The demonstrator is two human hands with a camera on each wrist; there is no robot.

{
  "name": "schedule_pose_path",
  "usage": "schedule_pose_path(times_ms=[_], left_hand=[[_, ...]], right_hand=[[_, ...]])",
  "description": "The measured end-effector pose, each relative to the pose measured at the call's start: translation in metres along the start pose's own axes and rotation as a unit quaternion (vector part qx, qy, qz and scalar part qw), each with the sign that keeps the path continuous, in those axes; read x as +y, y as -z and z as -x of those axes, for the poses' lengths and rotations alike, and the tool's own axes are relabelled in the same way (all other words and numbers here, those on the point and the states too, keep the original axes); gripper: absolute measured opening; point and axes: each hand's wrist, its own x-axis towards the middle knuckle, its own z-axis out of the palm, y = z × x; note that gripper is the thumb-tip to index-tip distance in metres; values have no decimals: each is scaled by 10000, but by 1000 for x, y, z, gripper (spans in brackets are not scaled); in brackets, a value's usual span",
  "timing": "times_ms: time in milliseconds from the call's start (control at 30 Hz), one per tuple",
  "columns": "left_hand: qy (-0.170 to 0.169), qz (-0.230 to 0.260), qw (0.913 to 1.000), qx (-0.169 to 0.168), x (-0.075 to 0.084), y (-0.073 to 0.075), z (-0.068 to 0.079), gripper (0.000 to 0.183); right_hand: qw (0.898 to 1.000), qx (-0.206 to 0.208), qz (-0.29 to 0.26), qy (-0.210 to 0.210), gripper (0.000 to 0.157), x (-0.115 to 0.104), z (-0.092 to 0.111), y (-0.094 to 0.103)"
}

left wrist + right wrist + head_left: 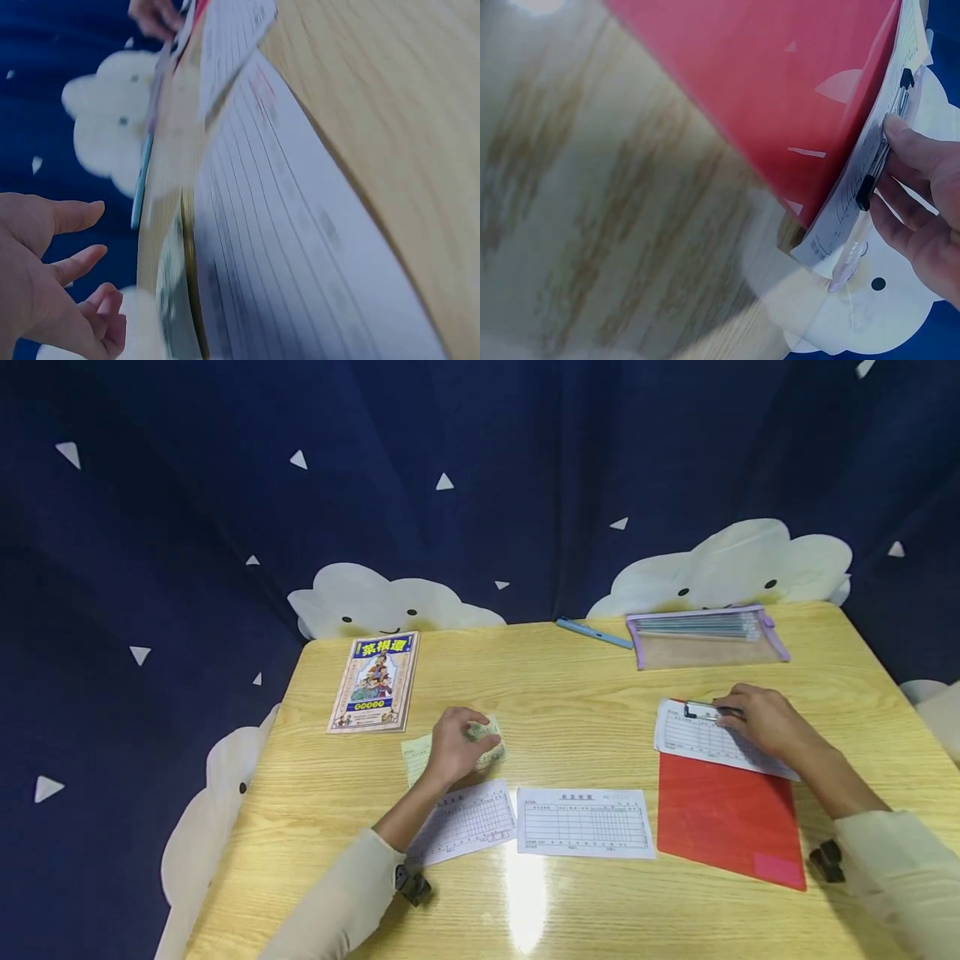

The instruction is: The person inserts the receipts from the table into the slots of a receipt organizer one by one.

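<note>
On the right lies a red clipboard (723, 814) with a white printed form (678, 735) across its top, at the metal clip (701, 711). My right hand (772, 722) pinches this clip, the thumb on one side and fingers on the other, as the right wrist view shows; black ends of the clip (866, 193) stick out past the fingers. My left hand (459, 747) hovers over pale green printed slips (416, 756), fingers loosely bent and apart, holding nothing. It partly hides the slips and a white form (472, 818) nearer me.
Another white form (583, 835) lies mid-table, left of the clipboard. An illustrated booklet (372, 685) sits at the back left. Along the back edge are a blue pen (592, 632) and a purple-edged mesh pouch (708, 647) with slim sticks inside. A dark curtain (525, 485) hangs behind.
</note>
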Motion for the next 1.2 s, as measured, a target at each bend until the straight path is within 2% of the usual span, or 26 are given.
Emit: schedule_pose_path(times_ms=[100,233,400,567,767,933,1200], left_hand=[[352,-11,9988,349,-18,20,8,30],[618,-167,9954,707,-39,42,19,33],[935,-285,9910,915,-55,57,29,40],[1227,-505,9878,810,-62,57,36,44],[1052,-624,9893,795,-66,52,35,39],[1190,-697,9871,811,-71,52,34,33],[777,-776,9902,861,-77,51,36,26]], right_hand=[[10000,65,-36,64,22,2,0,-1],[10000,18,-70,10,22,2,-1,-1],[9997,-96,-107,-206,25,0,-2,2],[9996,-149,-123,-214,24,-2,-1,3],[9991,-244,-149,-315,25,-2,1,2],[9990,-271,-150,-324,26,-3,0,1],[9988,-301,-105,-380,28,-3,0,3]])
